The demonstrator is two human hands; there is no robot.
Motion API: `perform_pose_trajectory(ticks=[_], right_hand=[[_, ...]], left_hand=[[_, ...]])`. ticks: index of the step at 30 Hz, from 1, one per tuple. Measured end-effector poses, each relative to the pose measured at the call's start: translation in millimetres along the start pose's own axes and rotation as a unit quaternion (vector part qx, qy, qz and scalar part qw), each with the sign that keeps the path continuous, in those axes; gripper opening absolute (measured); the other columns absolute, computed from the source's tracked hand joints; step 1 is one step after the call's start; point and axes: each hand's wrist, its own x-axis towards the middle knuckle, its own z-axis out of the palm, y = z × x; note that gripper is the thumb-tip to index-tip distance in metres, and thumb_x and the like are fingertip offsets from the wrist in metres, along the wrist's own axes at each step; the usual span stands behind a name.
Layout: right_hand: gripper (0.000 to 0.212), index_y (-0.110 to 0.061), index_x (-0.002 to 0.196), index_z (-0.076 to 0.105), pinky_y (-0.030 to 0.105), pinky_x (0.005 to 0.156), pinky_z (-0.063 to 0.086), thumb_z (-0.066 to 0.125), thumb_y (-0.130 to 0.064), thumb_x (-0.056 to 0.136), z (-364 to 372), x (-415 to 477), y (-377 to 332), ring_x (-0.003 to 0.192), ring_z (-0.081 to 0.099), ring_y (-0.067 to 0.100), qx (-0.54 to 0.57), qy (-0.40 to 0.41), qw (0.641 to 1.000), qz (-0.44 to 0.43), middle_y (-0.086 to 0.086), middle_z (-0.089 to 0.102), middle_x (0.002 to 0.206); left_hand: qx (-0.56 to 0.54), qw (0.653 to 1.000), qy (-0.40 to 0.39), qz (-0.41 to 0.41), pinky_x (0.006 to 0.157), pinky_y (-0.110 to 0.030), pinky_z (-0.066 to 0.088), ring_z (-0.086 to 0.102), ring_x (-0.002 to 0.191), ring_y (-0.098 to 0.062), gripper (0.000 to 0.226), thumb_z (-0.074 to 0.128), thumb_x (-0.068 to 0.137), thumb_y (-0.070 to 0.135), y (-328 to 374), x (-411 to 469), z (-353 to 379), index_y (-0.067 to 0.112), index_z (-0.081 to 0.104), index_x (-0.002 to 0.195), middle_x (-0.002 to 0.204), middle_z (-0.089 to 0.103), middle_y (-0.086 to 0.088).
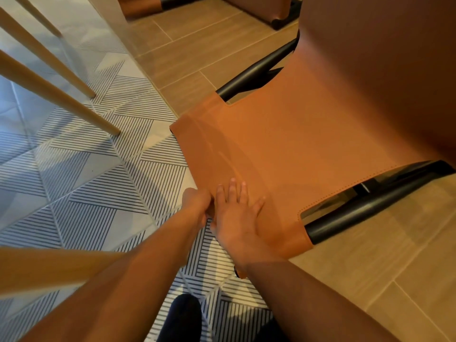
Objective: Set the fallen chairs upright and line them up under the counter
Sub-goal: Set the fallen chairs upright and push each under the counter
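Both hands are down on the tan chair [283, 149]. It lies tipped over on the floor, its near leather panel stretched low and flat towards the person while the other panel rises steeply at the upper right.

The left hand [197, 206] is at the near edge of that flat panel, fingers curled tight round the leather rim and gripping it. The right hand [237, 223] sits just beside it, the two hands touching, and lies palm down on top of the leather. Its fingers [233, 191] are straight and close together, pointing up the panel, with the thumb spread out to the side. So the chair's leather runs under the right palm and away from the fingertips, and its edge is wrapped inside the left fist.

The chair's black frame [370, 208] shows as round tubes poking out of the leather on either side of the panel, one just to the right of the right hand.

The chair straddles two floors: its near edge reaches over the striped tiles [86, 193], and the rest lies on the wood planks [370, 267].

Beyond the chair, at the top of the view, a second chair [138, 7] in the same tan leather lies on the planks. Pale wooden legs [56, 92] slant down onto the tiles, well to the left of the chair. A dark shoe [182, 317] sits on the tiles below the hands.
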Motion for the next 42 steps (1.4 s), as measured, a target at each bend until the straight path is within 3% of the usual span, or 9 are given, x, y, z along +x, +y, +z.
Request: perform_pose_trajectory(ticks=[4,11,14,25,31,34,37,40,42], right_hand=[[0.088,-0.017,0.153,-0.006,0.076,0.103,0.001,0.055,-0.036,0.093,-18.5,-11.4,-7.9,0.144,-0.015,0.043,0.027,-0.045,0.999,0.014,0.016,-0.017,0.16],[0.072,-0.013,0.152,-0.002,0.075,0.106,0.003,0.043,-0.02,0.097,-56.6,-75.4,-6.6,0.143,-0.015,0.047,0.049,-0.041,0.998,0.014,0.02,-0.017,0.158],[0.07,-0.015,0.153,-0.007,0.07,0.109,0.008,0.039,-0.015,0.099,-83.3,-110.0,-4.2,0.144,-0.015,0.044,0.053,-0.068,0.996,0.025,0.017,-0.018,0.159],[0.078,-0.02,0.152,-0.015,0.053,0.11,0.029,0.042,-0.017,0.099,-217.0,-274.4,51.2,0.147,-0.001,0.04,0.055,-0.074,0.992,0.085,0.015,-0.009,0.161],[0.063,-0.02,0.155,-0.001,0.043,0.115,0.027,0.035,-0.018,0.102,-326.8,-332.5,104.8,0.148,0.013,0.03,0.061,-0.021,0.992,0.111,0.011,0.008,0.162],[0.06,-0.022,0.155,0.013,0.038,0.11,0.035,0.041,-0.018,0.102,-384.4,-345.5,134.3,0.147,0.02,0.023,0.082,0.016,0.99,0.115,0.005,0.02,0.16],[0.059,-0.025,0.153,0.022,0.035,0.101,0.043,0.047,-0.016,0.1,-434.9,-352.3,162.3,0.143,0.031,0.019,0.076,0.069,0.988,0.119,0.001,0.03,0.157],[0.054,-0.028,0.151,0.028,0.034,0.094,0.048,0.046,-0.021,0.1,-475.6,-353.9,182.9,0.137,0.04,0.016,0.078,0.114,0.982,0.13,-0.003,0.036,0.153],[0.052,-0.027,0.15,0.031,0.034,0.096,0.048,0.047,-0.023,0.1,-498.7,-353.6,198.5,0.135,0.042,0.017,0.079,0.148,0.977,0.134,-0.002,0.04,0.151]], left_hand=[[0.034,0.999,0.006,-0.012,0.078,-0.04,0.057,0.064,0.093,-0.032,0.023,0.056,0.09,0.004,7.3,-23.1,-1.6,-0.002,0.051,0.112,0.102,0.065,-0.02],[0.055,0.997,-0.045,-0.042,0.044,-0.027,0.051,0.065,0.077,-0.025,0.026,0.064,0.088,0.008,31.7,-94.9,-14.4,0.0,0.052,0.11,0.095,0.067,-0.019],[0.067,0.994,-0.058,-0.057,0.062,-0.037,0.056,0.065,0.08,-0.028,0.023,0.058,0.089,0.001,44.1,-137.1,-16.6,-0.003,0.055,0.112,0.093,0.068,-0.019],[0.043,0.99,-0.09,-0.098,0.052,-0.031,0.043,0.052,0.058,-0.023,0.02,0.047,0.084,-0.018,114.1,-338.6,10.9,-0.002,0.056,0.079,0.079,0.06,-0.018],[0.046,0.987,-0.141,-0.055,0.061,-0.034,0.045,0.053,0.062,-0.025,0.024,0.043,0.082,-0.016,192.0,-432.8,51.0,0.004,0.055,0.08,0.076,0.058,-0.018],[0.126,0.971,-0.203,-0.004,0.076,-0.036,0.055,0.062,0.069,-0.028,0.022,0.044,0.085,-0.012,239.0,-464.5,61.3,0.004,0.054,0.073,0.079,0.063,-0.02],[0.373,0.868,-0.184,0.27,0.087,-0.034,0.049,0.06,0.097,-0.029,0.02,0.045,0.085,-0.006,286.2,-478.6,62.8,0.008,0.057,0.093,0.101,0.063,-0.014],[0.49,0.652,-0.114,0.568,0.1,-0.032,0.038,0.045,0.123,-0.025,0.04,0.051,0.089,0.008,330.0,-483.4,72.6,0.013,0.051,0.128,0.131,0.052,-0.007],[0.587,0.523,-0.123,0.605,0.117,-0.038,0.017,0.023,0.143,-0.024,0.052,0.045,0.096,0.021,358.7,-483.0,95.1,0.019,0.031,0.147,0.153,0.032,-0.008]])
